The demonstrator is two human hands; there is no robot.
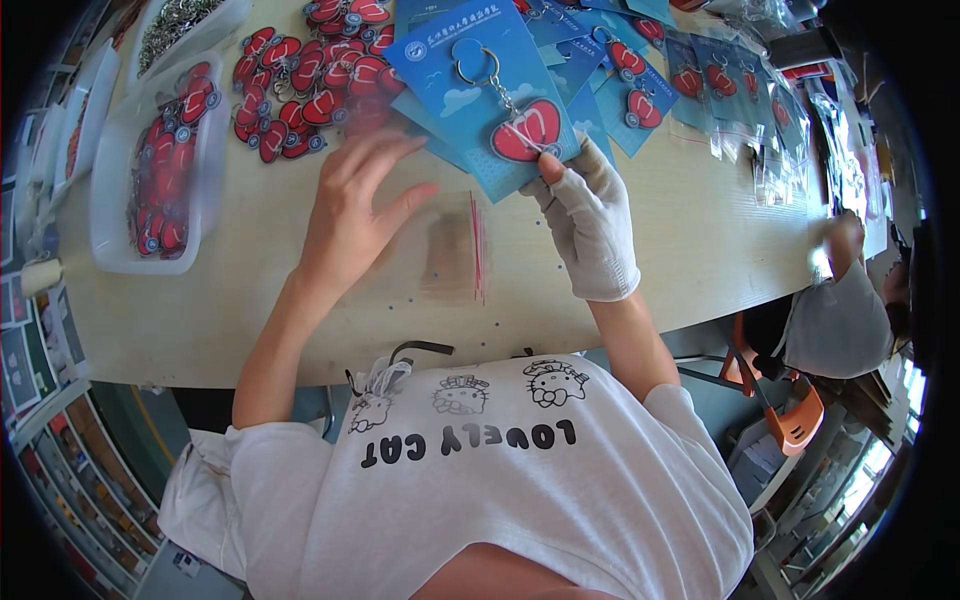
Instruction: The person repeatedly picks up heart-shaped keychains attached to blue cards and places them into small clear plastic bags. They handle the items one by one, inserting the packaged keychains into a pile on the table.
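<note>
My right hand (588, 225), in a white fingerless glove, pinches a blue backing card (470, 65) that carries a red heart-shaped keychain (527, 131) on a metal ring. Under it lie more blue cards fanned out. My left hand (355, 210) is bare, fingers spread, resting flat on the wooden table (700, 240) beside a stack of clear plastic bags with a red strip (455, 250). The left hand holds nothing.
A pile of loose red keychains (300, 80) lies at the far left of the table. A clear plastic tray (160, 165) holds more keychains. Bagged finished cards (720, 85) lie at the far right. Another person's head (840, 320) shows at the right edge.
</note>
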